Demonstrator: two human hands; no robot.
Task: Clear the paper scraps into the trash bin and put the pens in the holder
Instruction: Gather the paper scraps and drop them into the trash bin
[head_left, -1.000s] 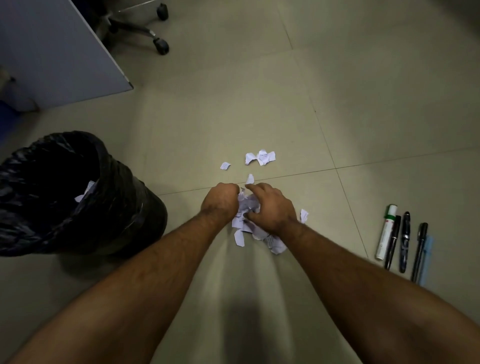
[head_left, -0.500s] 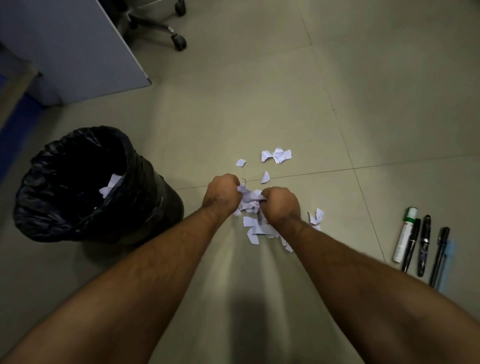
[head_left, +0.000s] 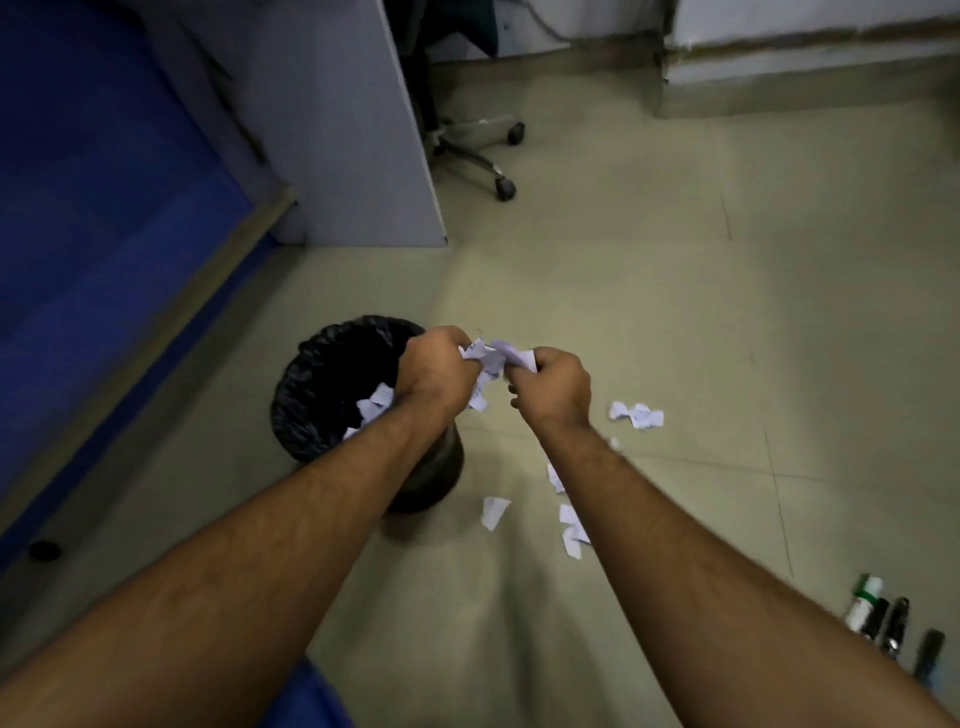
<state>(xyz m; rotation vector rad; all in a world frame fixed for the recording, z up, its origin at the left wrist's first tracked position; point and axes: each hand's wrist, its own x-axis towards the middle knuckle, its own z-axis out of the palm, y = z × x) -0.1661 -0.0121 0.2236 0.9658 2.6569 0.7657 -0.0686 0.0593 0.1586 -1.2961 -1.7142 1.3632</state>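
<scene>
My left hand (head_left: 435, 371) and my right hand (head_left: 553, 388) are both closed on one bunch of white paper scraps (head_left: 493, 358), held in the air at the right rim of the trash bin (head_left: 311, 395). The bin is lined with a black bag and has a few scraps (head_left: 375, 402) inside. More scraps lie on the floor: a cluster (head_left: 638, 414) to the right of my right hand, one piece (head_left: 492, 512) between my forearms, and others (head_left: 570, 530) beside my right forearm. The pens (head_left: 891, 621) and a white marker (head_left: 863, 601) lie at the lower right.
A grey desk panel (head_left: 353, 156) stands behind the bin, with an office chair base (head_left: 483, 150) beyond it. A blue surface with a wooden edge (head_left: 104, 234) fills the left side. A wall base (head_left: 810, 67) runs along the far right. Beige tiled floor lies all around.
Both hands have lifted the gathered scraps off the floor and carried them left and up to the bin. Some scraps stayed on the floor. The view has tilted up and shifted left.
</scene>
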